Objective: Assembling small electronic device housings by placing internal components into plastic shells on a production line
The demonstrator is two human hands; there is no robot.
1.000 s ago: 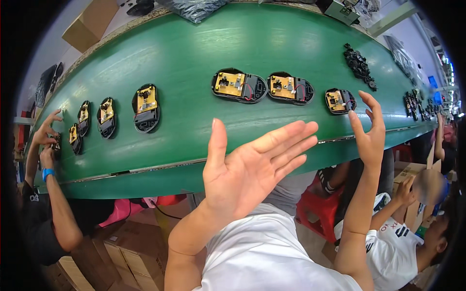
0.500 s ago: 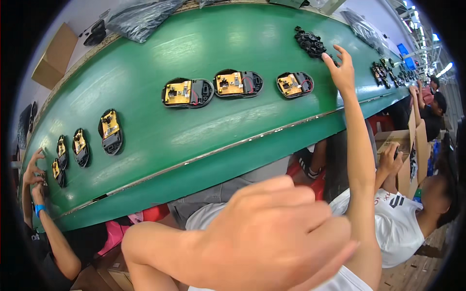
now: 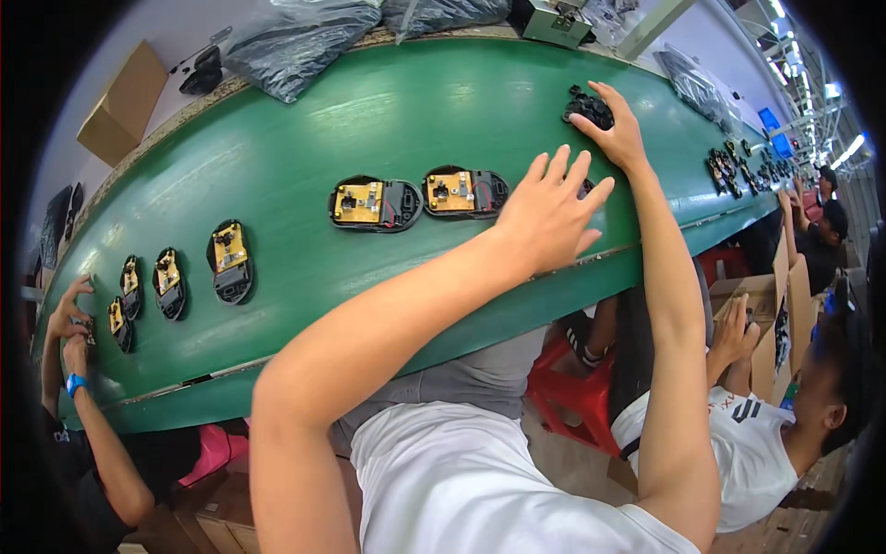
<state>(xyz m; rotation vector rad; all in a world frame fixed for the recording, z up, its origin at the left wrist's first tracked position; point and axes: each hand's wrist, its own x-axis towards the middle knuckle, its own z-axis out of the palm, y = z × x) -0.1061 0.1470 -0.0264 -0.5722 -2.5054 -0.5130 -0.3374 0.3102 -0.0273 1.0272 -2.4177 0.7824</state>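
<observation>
My left hand (image 3: 552, 214), fingers spread, reaches over a third open mouse shell (image 3: 586, 188), nearly all of which it hides; whether it touches the shell I cannot tell. Farther off, my right hand (image 3: 616, 131) curves its thumb and fingers around the near right side of a heap of small black parts (image 3: 588, 107), apparently holding none. Left of my left hand, two open computer mouse shells lie end to end, one (image 3: 464, 192) beside the other (image 3: 376, 203). Each has a yellow circuit board, a black compartment and a red wire.
More open mouse shells (image 3: 230, 262) lie leftward on the green belt (image 3: 277, 185). A co-worker's hands (image 3: 69, 323) work at the far left; another person (image 3: 748, 434) sits at right by a cardboard box (image 3: 766, 346). Black plastic bags (image 3: 300, 46) line the back edge.
My left hand has swung from the foreground up over the right-hand mouse shell and opened. My right hand has moved left onto the heap of black parts, which looks more compact.
</observation>
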